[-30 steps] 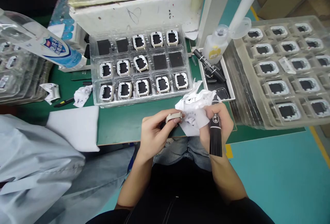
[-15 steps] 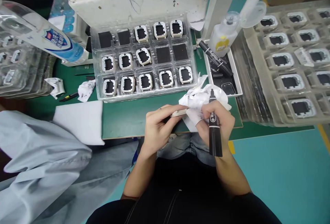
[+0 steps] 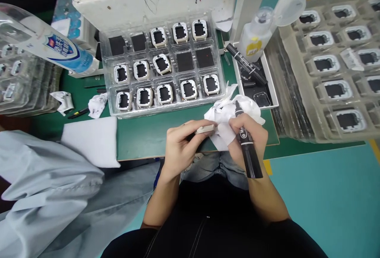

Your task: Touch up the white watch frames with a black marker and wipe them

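Left hand [image 3: 180, 145] pinches a small beige frame part [image 3: 204, 129] edge-on between thumb and fingertips, over the near edge of the green table [image 3: 142, 135]. Right hand [image 3: 247, 137] is closed around two things at once – a black marker [image 3: 246, 145], tip up and tilted slightly left, barrel running down past the wrist, plus a crumpled white wipe [image 3: 230, 115] bunched under the fingers. Wipe touches the right end of the frame part; exact contact spot probably hidden by the fingers, can't tell more.

Just beyond the hands: clear blister tray [image 3: 221, 91], three rows of five pockets. Most pockets hold the same beige frames, four show only black squares.

Right of it – a shallow white tray [image 3: 274, 97] with a second black marker [image 3: 246, 66] lying diagonally and a small squeeze bottle [image 3: 252, 40] with a yellow label at its far end. Further right, a stack of clear trays [image 3: 299, 87] with more frames.

Left side: a large plastic bottle [image 3: 56, 48] with a blue label lying tilted, white foam sheet [image 3: 90, 141] at the table edge, two crumpled scraps [image 3: 96, 103] near it. Another person's pale blue sleeve [image 3: 44, 186] fills the lower left.
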A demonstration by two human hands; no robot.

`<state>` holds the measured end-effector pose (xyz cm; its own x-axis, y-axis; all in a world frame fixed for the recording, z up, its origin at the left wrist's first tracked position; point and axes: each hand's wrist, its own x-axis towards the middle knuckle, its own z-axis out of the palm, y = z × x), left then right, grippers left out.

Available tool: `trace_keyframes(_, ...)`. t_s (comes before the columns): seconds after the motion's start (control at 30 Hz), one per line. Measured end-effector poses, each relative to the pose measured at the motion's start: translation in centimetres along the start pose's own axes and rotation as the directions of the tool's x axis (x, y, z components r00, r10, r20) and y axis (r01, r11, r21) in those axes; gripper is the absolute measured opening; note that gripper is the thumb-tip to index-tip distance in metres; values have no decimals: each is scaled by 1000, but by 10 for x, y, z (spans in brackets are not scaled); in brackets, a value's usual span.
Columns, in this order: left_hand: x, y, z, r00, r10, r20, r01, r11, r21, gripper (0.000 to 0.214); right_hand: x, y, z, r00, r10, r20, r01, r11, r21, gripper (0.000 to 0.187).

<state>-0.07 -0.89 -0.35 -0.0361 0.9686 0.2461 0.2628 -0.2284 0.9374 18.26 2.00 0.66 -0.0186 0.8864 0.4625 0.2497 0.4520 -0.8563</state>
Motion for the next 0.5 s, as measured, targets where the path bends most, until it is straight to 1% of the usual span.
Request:
trace_keyframes(0.2, 0, -3, -1, 1000, 20, -9, -20, 1000, 9, 18, -2, 4, 6, 995, -50, 83, 48, 998, 26, 42)
trace_keyframes(0.3, 0, -2, 0, 999, -34, -26, 34, 999, 13, 13, -4, 7, 7, 988, -81, 133, 78, 997, 26, 41)
trace_keyframes(0.37, 0, 1, 2, 994, -100, -38, 99, 994, -35, 17, -4, 7, 5, 988, -104, 114, 101, 994, 34, 42)
trace_keyframes(0.43, 0, 2, 4, 984, -173, -35, 167, 978, -125, 24, -5, 6, 4, 994, -95, 46, 94, 995, 25, 43)
trace_keyframes(0.5, -1, 3, 5, 973, -229, -22, 220, 953, -208, 28, -4, 4, 3, 998, -58, -25, 58, 998, -1, 44)
